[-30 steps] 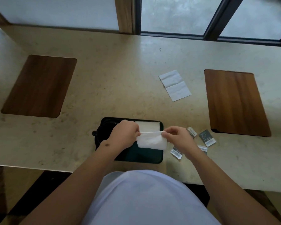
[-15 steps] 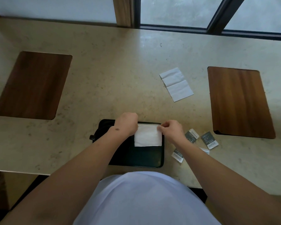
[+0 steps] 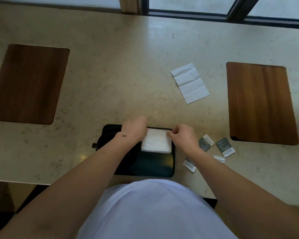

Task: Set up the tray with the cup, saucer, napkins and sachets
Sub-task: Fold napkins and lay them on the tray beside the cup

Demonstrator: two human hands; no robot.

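Note:
A dark tray [image 3: 154, 167] lies at the counter's near edge. A folded white napkin [image 3: 156, 141] lies flat on its far right part. My left hand [image 3: 134, 129] pinches the napkin's far left corner, and my right hand [image 3: 183, 135] pinches its far right corner. A dark cup handle [image 3: 94, 145] sticks out at the tray's left side; my left forearm hides the cup and saucer. Several sachets [image 3: 224, 146] lie on the counter right of the tray, partly under my right forearm. A second napkin [image 3: 190, 82], unfolded, lies farther back to the right.
Two wooden placemats lie on the beige stone counter [image 3: 110, 75]: one at the left [image 3: 26, 83] and one at the right [image 3: 259, 102]. A window frame [image 3: 231, 15] runs along the far edge. The counter's near edge drops off just below the tray.
The napkin was held up above the tray between both hands; now it lies flat on the tray's far right part, with both hands still at its far corners.

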